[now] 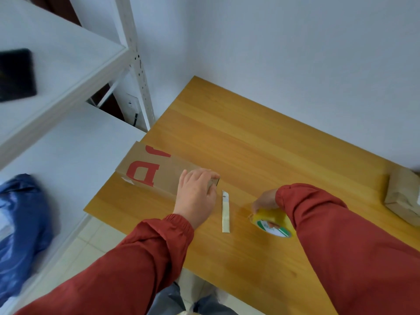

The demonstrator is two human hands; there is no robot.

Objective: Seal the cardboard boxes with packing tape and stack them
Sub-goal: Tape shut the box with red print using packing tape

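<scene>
A long flat cardboard box (150,169) with red lettering lies at the left end of the wooden table (261,144). My left hand (195,194) grips its near right end, fingers curled over the box's edge. My right hand (264,202) holds a roll of yellowish packing tape (273,221) that rests on the table; my sleeve hides most of that hand. Between my hands a narrow pale strip (225,211), blade-like, lies on the wood.
A second brown cardboard parcel (402,196) sits at the table's right edge. White metal shelving (68,71) stands to the left, with a dark flat object (16,75) on the upper shelf and a blue bag (22,223) on the lower one. A white wall runs behind.
</scene>
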